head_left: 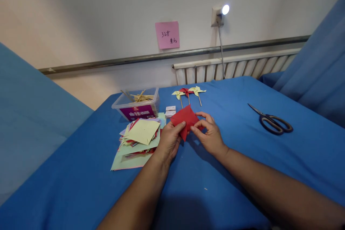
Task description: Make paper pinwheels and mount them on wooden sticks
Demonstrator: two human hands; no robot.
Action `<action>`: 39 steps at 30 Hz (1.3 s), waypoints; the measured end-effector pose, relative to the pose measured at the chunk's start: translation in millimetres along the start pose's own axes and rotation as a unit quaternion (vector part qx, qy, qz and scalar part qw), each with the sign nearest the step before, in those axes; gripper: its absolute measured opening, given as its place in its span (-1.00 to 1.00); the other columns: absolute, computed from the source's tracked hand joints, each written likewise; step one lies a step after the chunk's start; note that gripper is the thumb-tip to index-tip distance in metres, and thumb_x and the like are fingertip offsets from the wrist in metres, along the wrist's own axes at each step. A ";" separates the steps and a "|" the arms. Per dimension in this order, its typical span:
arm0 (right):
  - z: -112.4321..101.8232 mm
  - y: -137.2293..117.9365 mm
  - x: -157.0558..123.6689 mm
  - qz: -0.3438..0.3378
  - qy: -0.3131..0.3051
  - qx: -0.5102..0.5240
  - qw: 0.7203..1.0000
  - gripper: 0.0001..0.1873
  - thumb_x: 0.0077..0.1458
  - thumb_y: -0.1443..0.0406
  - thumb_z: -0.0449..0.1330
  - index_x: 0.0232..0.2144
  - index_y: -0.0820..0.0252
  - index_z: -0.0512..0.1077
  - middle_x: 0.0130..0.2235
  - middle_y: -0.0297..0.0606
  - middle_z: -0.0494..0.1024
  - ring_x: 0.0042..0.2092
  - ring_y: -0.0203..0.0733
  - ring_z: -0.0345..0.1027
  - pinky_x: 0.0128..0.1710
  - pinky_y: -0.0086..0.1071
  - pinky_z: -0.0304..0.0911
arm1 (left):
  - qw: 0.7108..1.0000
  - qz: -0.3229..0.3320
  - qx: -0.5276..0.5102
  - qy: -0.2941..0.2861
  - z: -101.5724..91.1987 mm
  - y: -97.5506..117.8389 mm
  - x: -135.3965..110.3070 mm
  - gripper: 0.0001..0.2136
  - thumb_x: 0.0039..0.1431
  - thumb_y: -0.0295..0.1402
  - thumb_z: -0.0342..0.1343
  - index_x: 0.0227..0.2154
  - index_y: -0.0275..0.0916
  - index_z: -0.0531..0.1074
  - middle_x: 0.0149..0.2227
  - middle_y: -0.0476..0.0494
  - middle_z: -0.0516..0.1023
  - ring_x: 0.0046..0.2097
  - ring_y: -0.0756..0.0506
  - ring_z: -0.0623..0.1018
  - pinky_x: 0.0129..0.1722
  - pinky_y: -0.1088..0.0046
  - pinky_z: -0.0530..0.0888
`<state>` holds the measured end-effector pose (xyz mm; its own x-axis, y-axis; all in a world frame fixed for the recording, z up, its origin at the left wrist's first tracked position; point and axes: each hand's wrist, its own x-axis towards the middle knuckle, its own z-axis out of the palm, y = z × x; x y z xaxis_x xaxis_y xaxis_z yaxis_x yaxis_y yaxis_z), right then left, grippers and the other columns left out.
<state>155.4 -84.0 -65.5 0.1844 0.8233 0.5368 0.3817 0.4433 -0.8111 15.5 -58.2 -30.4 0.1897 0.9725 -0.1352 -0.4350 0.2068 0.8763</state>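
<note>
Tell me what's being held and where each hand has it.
A red piece of paper: the left hand grips its lower left part, thumb on top; the right hand fingers its right edge.

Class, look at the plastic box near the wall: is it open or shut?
Open: thin sticks poke up past the rim of the plastic box.

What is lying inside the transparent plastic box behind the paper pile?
Thin wooden sticks show in the plastic box, a few poking above its rim. The purple label covers much of its front, so whatever lies lower down cannot be seen.
</note>
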 end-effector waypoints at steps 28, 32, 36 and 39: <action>5.3 9.0 1.3 0.077 -0.033 0.053 0.995 -0.77 0.02 0.19 0.21 -0.60 0.15 0.39 -0.49 -0.36 0.40 -0.42 -0.27 0.26 -0.34 -0.36 0.20 | 0.999 -0.002 0.039 -0.013 0.4 -4.7 0.3 -0.66 -0.23 -0.47 0.36 -0.29 -0.36 0.49 -0.40 -0.12 0.58 -0.45 0.01 0.51 -0.39 0.51 0.45; 6.1 9.0 0.8 0.078 -0.034 0.053 0.995 -0.77 0.02 0.18 0.20 -0.59 0.15 0.40 -0.49 -0.36 0.41 -0.43 -0.28 0.26 -0.35 -0.36 0.20 | 0.999 -0.002 0.042 -0.009 -0.2 -6.2 0.7 -0.67 -0.23 -0.46 0.36 -0.31 -0.36 0.49 -0.42 -0.11 0.58 -0.48 0.03 0.50 -0.41 0.52 0.44; 6.6 8.5 0.0 0.082 -0.038 0.050 0.995 -0.76 0.03 0.17 0.20 -0.59 0.15 0.40 -0.49 -0.35 0.42 -0.42 -0.27 0.27 -0.35 -0.37 0.20 | 0.999 0.007 0.045 -0.013 -2.0 -8.8 2.0 -0.67 -0.24 -0.45 0.37 -0.31 -0.35 0.50 -0.42 -0.11 0.57 -0.45 0.01 0.51 -0.39 0.50 0.44; 6.5 8.3 -0.2 0.083 -0.039 0.048 0.995 -0.76 0.03 0.18 0.20 -0.59 0.15 0.39 -0.49 -0.35 0.41 -0.42 -0.27 0.27 -0.35 -0.37 0.20 | 0.999 0.007 0.046 -0.010 -2.6 -9.5 2.7 -0.66 -0.24 -0.45 0.37 -0.31 -0.35 0.50 -0.42 -0.11 0.57 -0.45 0.00 0.51 -0.38 0.50 0.44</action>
<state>152.6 -78.2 -73.8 0.1646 0.9117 0.3764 0.2623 0.3274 -0.9077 17.9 -57.2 -40.3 0.2023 0.9726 -0.1147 -0.3544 0.1819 0.9172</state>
